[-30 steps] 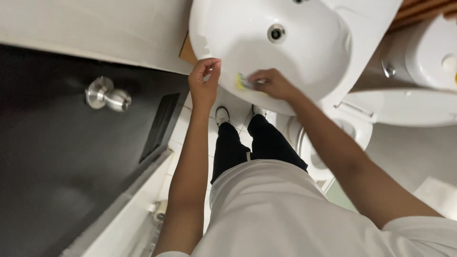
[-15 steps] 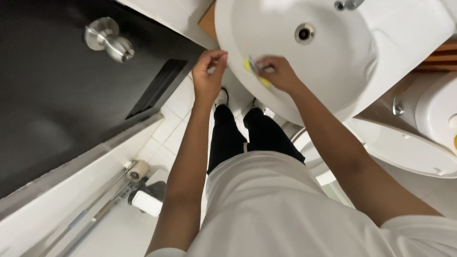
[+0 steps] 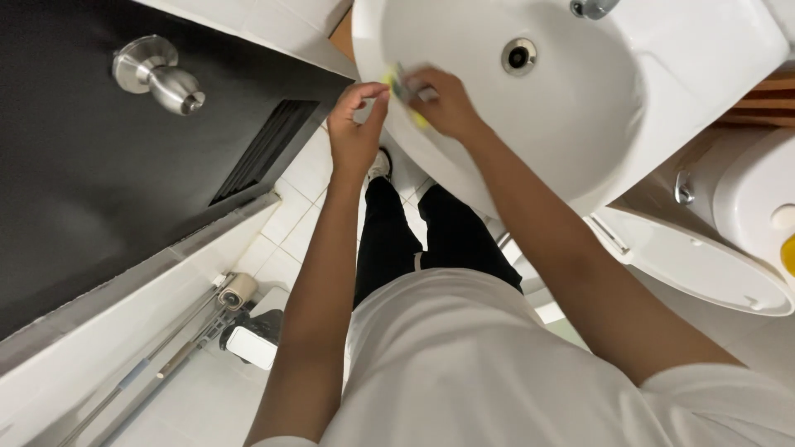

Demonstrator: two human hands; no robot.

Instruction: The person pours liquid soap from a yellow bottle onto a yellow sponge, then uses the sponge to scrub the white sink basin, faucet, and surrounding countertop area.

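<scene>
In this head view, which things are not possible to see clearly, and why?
- Yellow sponge: mostly covered by right hand, blurred.
- Metal tap: cut by top edge.
- White toilet: cut by right edge.
- Left hand at white ceramic basin rim: contact unclear.

A single head-worn camera looks steeply down the wearer's own torso and legs to the tiled floor [image 3: 290,240], tilted so the white sink [image 3: 580,124] fills the upper frame at close range, a dark door [image 3: 99,190] at left, a toilet [image 3: 729,248] at right.
</scene>
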